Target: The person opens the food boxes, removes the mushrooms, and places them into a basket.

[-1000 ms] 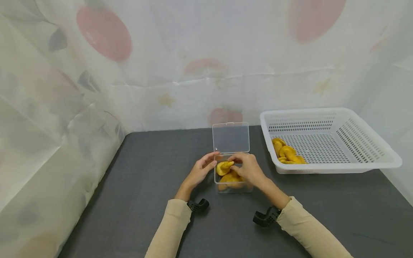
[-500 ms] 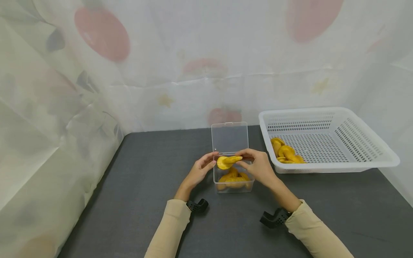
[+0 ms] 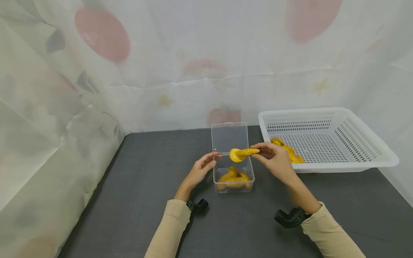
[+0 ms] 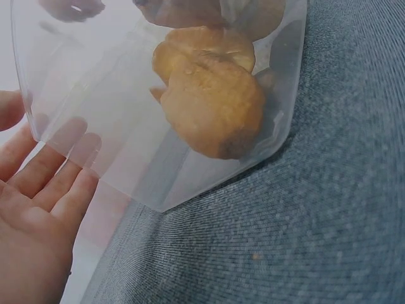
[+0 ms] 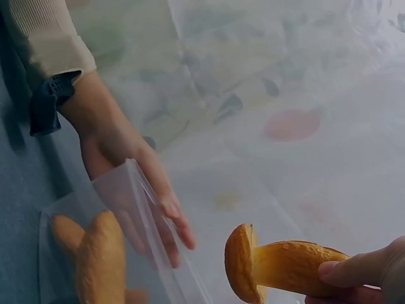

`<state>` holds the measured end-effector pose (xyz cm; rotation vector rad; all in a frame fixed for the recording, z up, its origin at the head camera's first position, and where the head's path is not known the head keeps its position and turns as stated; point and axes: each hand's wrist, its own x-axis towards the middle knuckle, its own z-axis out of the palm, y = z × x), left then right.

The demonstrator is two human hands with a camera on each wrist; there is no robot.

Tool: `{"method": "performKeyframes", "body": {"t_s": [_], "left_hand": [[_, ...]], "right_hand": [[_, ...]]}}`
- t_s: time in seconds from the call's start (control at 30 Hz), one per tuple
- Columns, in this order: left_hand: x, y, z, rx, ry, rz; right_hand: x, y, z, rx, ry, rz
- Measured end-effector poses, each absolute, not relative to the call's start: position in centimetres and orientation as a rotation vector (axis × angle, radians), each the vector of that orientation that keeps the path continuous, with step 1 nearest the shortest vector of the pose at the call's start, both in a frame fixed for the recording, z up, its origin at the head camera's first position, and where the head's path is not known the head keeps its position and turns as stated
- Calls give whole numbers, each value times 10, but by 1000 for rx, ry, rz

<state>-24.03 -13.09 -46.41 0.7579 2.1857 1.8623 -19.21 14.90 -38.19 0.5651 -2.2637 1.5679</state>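
Note:
A yellow mushroom with a rounded cap is raised over the back of a small clear plastic box. My right hand pinches it by the stem end, cap pointing left, as the right wrist view also shows. Several more mushrooms lie at the bottom of the box; through its wall the left wrist view shows one mushroom close up. My left hand rests against the box's left side near the back corner, its fingers fairly straight along the plastic.
The box's hinged clear lid stands raised at the back. To the right, a white perforated basket holds several yellow mushrooms in its left end. A dark grey cloth covers the table, with patterned curtains behind and beside.
My right hand has lifted the mushroom out of the box and carried it to the right. My left hand has stayed at the box's left side.

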Motion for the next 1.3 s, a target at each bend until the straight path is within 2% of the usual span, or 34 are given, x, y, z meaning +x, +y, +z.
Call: {"method": "performKeyframes", "body": {"t_s": [0.37, 1.3], "left_hand": [[-240, -131, -463, 782, 2169, 1883], [-239, -131, -464, 785, 2169, 1870]], "right_hand": [[-186, 188, -369, 480, -2127, 1665], [-195, 281, -384, -188, -2245, 1362]]}}
